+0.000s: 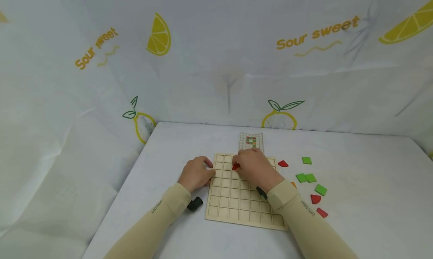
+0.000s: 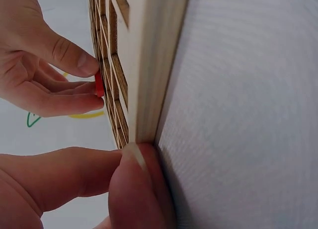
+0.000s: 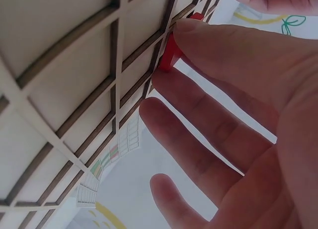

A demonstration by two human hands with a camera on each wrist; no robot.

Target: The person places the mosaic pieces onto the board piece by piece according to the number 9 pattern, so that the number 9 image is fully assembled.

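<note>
A pale wooden grid board (image 1: 233, 203) lies flat on the white table. My left hand (image 1: 196, 173) is at its left edge, where thumb and a finger (image 2: 64, 172) pinch the rim in the left wrist view. Over the upper part of the board, my right hand (image 1: 255, 167) pinches a small red rounded piece (image 1: 235, 167) between thumb and fingertips. In the right wrist view, the red piece (image 3: 171, 52) stands tilted against the grid cells, partly covered by the thumb; whether it sits in a cell, I cannot tell.
Behind the board lies a grid card (image 1: 242, 142) with a coloured pattern. To the right are scattered several green squares (image 1: 306, 160), red quarter-round pieces (image 1: 283, 163) and an orange piece (image 1: 293, 184) partly behind the right wrist. A lemon-print cloth (image 1: 209, 82) hangs behind the table.
</note>
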